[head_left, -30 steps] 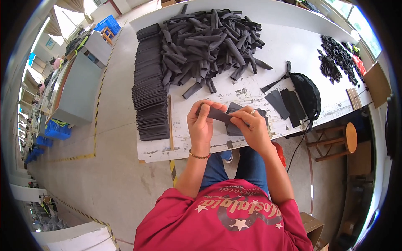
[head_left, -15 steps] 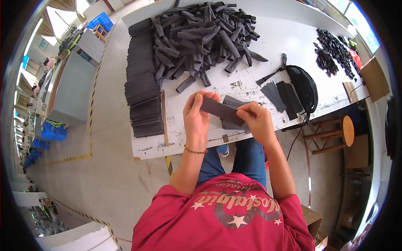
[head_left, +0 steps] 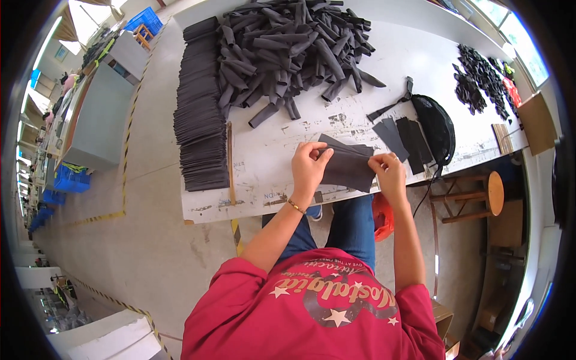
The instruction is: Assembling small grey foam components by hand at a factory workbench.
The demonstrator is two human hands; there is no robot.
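Note:
Over the front edge of the white table, I stretch a dark grey fabric piece between my two hands. My left hand is closed, thumb and fingers pinching its left end. At the other end the fingers of my right hand are pinched on its edge. Right behind and under it lie more flat dark pieces, partly covered. Whether the held piece is one layer or more, I cannot tell.
A long row of stacked dark pieces lines the table's left side. Behind is a heap of rolled dark tubes. To the right are flat strips, a black mesh pouch and small black scraps. A wooden stool stands below right.
The fabric piece went from raised and tilted to lower, over the flat pieces. My left hand moved right and down; my right hand shifted slightly right.

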